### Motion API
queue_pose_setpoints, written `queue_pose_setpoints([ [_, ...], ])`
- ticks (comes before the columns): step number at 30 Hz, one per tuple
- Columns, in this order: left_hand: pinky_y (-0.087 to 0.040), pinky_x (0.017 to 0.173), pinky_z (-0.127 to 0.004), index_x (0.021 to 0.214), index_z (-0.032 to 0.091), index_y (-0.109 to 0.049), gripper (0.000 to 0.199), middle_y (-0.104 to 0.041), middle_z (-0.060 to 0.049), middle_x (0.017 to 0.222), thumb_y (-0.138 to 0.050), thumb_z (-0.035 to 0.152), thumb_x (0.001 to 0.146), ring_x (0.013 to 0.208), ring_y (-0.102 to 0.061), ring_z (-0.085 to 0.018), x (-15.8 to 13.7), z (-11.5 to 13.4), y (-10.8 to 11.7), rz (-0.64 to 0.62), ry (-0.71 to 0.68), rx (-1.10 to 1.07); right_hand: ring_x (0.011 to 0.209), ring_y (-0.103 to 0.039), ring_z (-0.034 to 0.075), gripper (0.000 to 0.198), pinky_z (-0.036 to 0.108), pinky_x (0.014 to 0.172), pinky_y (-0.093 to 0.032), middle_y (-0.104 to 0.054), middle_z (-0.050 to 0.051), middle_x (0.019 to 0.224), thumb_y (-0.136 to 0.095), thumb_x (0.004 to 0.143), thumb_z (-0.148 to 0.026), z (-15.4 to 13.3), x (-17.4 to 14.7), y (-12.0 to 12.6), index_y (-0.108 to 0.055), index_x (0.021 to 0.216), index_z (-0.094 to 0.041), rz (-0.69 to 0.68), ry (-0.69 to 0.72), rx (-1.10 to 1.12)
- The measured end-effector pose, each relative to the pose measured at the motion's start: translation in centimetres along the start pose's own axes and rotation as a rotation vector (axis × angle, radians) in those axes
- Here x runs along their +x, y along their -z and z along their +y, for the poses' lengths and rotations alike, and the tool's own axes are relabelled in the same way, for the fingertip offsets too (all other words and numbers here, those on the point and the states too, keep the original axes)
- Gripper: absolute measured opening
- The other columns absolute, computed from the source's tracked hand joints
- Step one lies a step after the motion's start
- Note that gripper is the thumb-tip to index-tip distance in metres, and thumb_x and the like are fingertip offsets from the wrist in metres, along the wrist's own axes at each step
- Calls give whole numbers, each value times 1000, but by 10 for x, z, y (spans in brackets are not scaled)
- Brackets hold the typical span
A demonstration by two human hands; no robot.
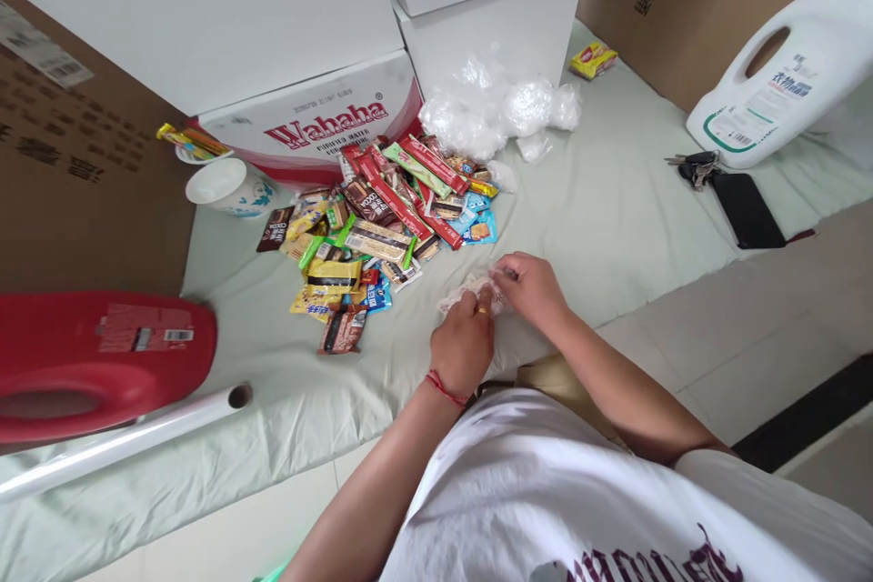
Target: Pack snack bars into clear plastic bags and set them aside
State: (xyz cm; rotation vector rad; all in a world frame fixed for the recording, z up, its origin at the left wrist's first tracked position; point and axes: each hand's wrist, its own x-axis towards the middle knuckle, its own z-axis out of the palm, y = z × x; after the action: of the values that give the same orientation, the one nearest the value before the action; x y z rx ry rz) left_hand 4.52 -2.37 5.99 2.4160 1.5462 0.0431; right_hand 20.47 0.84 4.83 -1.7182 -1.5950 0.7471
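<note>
A small piece of crumpled clear plastic lies on the cloth near the front edge, with something pale or pinkish showing through that I cannot make out. My left hand, with a ring and a red cord bracelet, presses its fingers into this plastic from the near side. Closed in a pinch, my right hand grips the plastic's right end. Just beyond and to the left spreads a pile of wrapped snacks in red, brown, yellow, green and blue packets.
Bunched clear plastic bags sit behind the snacks, before white boxes and a Wahaha carton. At left are a paper cup, a red jug and a film roll. Keys, a phone and a detergent bottle lie right.
</note>
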Motion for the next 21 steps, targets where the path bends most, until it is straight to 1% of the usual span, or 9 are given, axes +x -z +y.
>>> queue_pose_setpoints([
  [3, -48, 67, -34, 122, 19, -67, 31, -63, -14, 117, -43, 24, 102, 95, -66, -27, 3, -3, 6, -32, 12, -56, 77, -58, 18, 23, 28, 68, -41, -63, 6, 88, -50, 100, -23, -22, -7, -8, -68, 85, -19, -75, 124, -263],
  [6, -49, 69, -35, 105, 19, -68, 21, -62, -13, 112, -51, 23, 95, 85, -65, -24, 3, -18, 7, -24, -14, -228, 82, -60, 20, 30, 30, 73, -47, -61, 8, 97, -41, 106, -26, -27, -17, -14, -69, 100, -18, -147, 193, -294],
  [7, -49, 71, -34, 105, 19, -67, 19, -62, -11, 109, -54, 21, 90, 82, -64, -22, 3, -25, 7, -16, -34, -343, 86, -60, 20, 31, 31, 77, -49, -60, 10, 101, -40, 107, -28, -25, -20, -15, -69, 109, -17, -162, 227, -274],
  [9, -50, 72, -32, 114, 20, -62, 32, -62, -8, 107, -58, 21, 82, 77, -61, -18, 4, -39, 6, 2, -52, -702, 98, -61, 24, 36, 36, 87, -52, -59, 14, 111, -42, 107, -34, -18, -27, -19, -62, 130, -14, -176, 281, -266],
  [12, -49, 66, -26, 125, 22, -51, 49, -62, -5, 114, -60, 22, 76, 66, -53, -10, 9, -52, 1, 50, 30, -1309, 114, -56, 34, 53, 47, 93, -54, -56, 21, 127, -49, 105, -38, -10, -39, -30, -47, 151, -12, -160, 287, -372],
  [14, -46, 61, -23, 121, 22, -51, 47, -61, -3, 115, -61, 22, 75, 62, -48, -7, 12, -55, -3, 78, 94, -1457, 118, -54, 37, 56, 53, 94, -54, -55, 23, 134, -48, 105, -38, -7, -47, -38, -42, 156, -16, -127, 284, -443],
  [17, -53, 70, -28, 110, 20, -62, 31, -60, -6, 115, -57, 19, 79, 73, -57, -11, 11, -53, -6, 180, 69, -1214, 117, -55, 37, 54, 55, 97, -54, -53, 22, 142, -45, 104, -25, -6, -55, -46, -41, 158, -22, -92, 295, -491],
  [19, -55, 90, -37, 108, 19, -68, 27, -60, -10, 123, -53, 19, 86, 98, -64, -19, 6, -49, -6, 335, -2, -915, 122, -54, 37, 54, 56, 101, -52, -51, 21, 147, -42, 102, -17, -7, -57, -49, -44, 156, -23, -98, 290, -501],
  [21, -48, 107, -45, 117, 21, -69, 30, -61, -13, 134, -51, 20, 93, 124, -59, -27, -2, -46, -5, 421, -135, -661, 129, -53, 36, 52, 55, 106, -50, -51, 19, 148, -41, 102, -15, -8, -56, -50, -48, 153, -22, -106, 266, -469],
])
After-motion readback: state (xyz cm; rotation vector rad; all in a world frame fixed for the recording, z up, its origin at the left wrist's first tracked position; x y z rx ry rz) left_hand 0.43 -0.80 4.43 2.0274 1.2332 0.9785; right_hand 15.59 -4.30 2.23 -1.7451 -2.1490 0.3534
